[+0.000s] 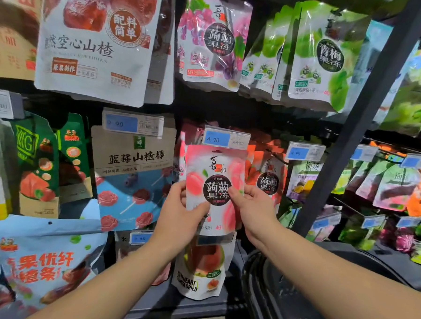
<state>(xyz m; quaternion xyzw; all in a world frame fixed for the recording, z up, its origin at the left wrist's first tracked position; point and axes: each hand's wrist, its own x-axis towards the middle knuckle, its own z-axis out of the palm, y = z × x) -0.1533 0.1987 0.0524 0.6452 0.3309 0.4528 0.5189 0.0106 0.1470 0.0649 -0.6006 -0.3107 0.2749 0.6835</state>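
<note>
I pinch the pink peach-printed plastic jelly pouch [214, 181] between my left hand [182, 216] and right hand [253, 208], level with its hook under the blue price tag [226, 138], to steady it.

- Left hand [182, 214]: raised, thumb laid across the front of the pouch [216, 169], fingers curled round its left edge in a pinching hold.
- Right hand [257, 208]: level with the left hand, thumb on the pouch front, fingers curled at its right edge.
- Forearms: bare, reaching up from the lower corners and converging.
- Wrists: roughly straight.
- Hands: near each other, not touching.
</note>
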